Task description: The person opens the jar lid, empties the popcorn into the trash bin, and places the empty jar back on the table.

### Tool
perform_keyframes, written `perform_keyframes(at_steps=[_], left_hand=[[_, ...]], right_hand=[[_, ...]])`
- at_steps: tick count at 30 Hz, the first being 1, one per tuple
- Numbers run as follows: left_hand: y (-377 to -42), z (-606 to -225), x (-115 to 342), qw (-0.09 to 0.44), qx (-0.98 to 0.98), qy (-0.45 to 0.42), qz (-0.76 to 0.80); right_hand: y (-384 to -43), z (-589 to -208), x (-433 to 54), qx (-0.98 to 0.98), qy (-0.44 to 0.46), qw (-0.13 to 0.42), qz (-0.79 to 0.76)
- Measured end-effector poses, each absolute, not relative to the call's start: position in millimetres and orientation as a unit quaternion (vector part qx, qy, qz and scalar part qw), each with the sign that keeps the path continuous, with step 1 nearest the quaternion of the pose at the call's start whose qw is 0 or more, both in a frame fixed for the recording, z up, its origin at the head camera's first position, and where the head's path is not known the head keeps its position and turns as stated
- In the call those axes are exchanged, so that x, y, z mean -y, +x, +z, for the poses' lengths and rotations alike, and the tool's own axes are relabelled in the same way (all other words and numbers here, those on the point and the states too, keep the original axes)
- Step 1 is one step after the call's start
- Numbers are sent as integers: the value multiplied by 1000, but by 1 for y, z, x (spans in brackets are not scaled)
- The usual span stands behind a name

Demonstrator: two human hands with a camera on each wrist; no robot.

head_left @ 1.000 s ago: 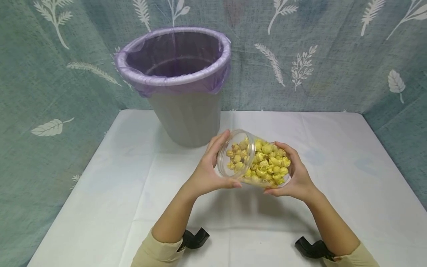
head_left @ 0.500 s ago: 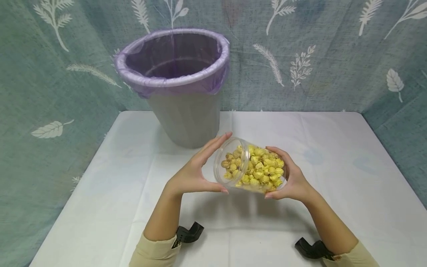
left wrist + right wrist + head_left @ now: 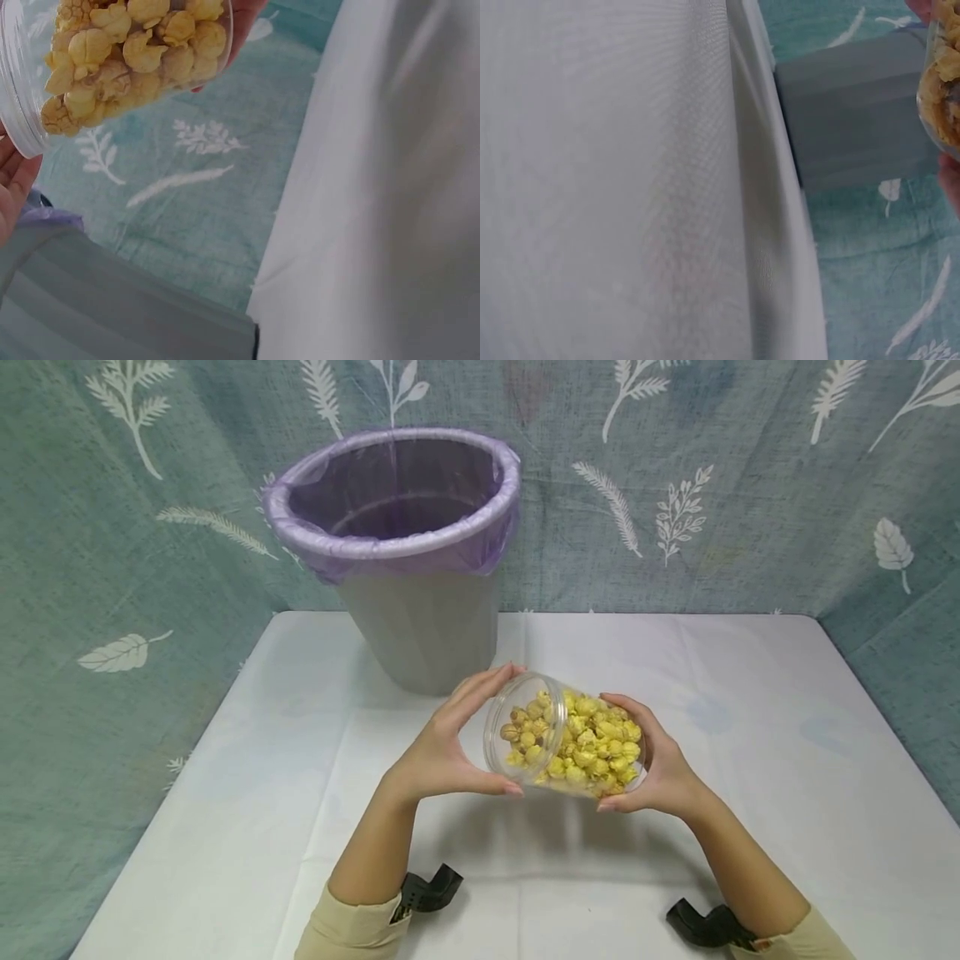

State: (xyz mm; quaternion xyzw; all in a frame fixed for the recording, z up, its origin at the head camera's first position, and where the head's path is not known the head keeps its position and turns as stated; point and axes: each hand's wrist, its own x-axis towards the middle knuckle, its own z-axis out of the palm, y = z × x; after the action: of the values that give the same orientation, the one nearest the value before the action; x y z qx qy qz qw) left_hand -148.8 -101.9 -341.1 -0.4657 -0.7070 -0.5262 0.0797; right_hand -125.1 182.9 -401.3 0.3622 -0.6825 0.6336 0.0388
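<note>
A clear plastic jar of yellow popcorn (image 3: 592,747) is held tilted on its side above the table, with its ringed end (image 3: 498,735) towards the left. Whether a clear lid covers that end I cannot tell. My left hand (image 3: 442,752) spans the ringed end, fingers at the top and thumb below; its fingers touch the rim in the left wrist view. The base end is gripped by my right hand (image 3: 660,764), thumb underneath. Popcorn (image 3: 135,52) shows through the jar wall in the left wrist view, and part of the jar (image 3: 941,97) appears in the right wrist view.
A grey bin (image 3: 427,627) with a purple liner (image 3: 390,545) stands at the back left, just behind the jar. White cloth (image 3: 720,827) covers the table. A leaf-patterned green curtain (image 3: 585,568) hangs behind and at the sides.
Both hands and the jar have shifted slightly left and nearer the person. The left hand slid back along the jar's ringed end, its grip wider half a second ago, then came in slightly.
</note>
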Motion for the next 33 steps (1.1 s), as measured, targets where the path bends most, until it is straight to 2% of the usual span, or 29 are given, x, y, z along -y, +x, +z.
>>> perform_keyframes(at_steps=[3, 10, 16, 20, 23, 26, 30, 33], left_hand=[[-149, -342, 102, 82, 707, -456, -534], [-144, -340, 97, 85, 742, -384, -544], [-137, -339, 88, 88, 769, -306, -555], [-134, -340, 85, 85, 775, -285, -558], [-135, -340, 87, 69, 760, -316, -565], [-140, -341, 92, 58, 727, -384, -566], [-145, -341, 99, 66, 698, -473, -534], [-146, -340, 105, 67, 695, -505, -507]], right_hand=[[-125, -402, -183, 683, 365, 49, 630], [-126, -402, -180, 725, 349, 120, 582], [-126, -404, -179, 714, 352, 141, 589], [-126, -402, -181, 714, 353, 140, 588], [-125, -400, -182, 712, 348, 132, 595], [-124, -398, -184, 703, 349, 111, 609], [-121, -397, -186, 698, 351, 74, 620], [-120, -395, -186, 703, 339, 36, 624]])
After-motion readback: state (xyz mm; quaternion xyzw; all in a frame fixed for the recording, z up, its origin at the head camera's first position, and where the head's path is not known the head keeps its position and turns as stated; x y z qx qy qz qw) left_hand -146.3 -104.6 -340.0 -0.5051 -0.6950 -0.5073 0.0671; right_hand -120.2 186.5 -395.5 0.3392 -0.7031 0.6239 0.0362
